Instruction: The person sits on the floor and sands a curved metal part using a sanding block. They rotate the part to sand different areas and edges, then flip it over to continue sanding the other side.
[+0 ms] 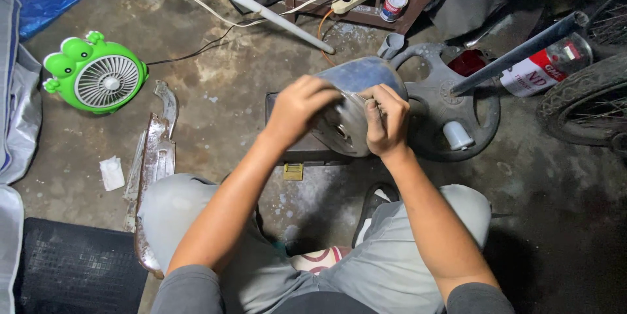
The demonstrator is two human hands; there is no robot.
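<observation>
Two hands grip a grey metal shell point(353, 102) over a dark block on the floor: the left hand point(297, 108) clasps its side, the right hand point(386, 121) closes on a thin tool at its face. A firm left hold and short, controlled right strokes would likely serve best.

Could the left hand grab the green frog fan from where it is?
Probably yes. The left hand rests on the grey metal shell, and only bare concrete floor lies between it and the frog fan, though the arm must stretch.
</observation>
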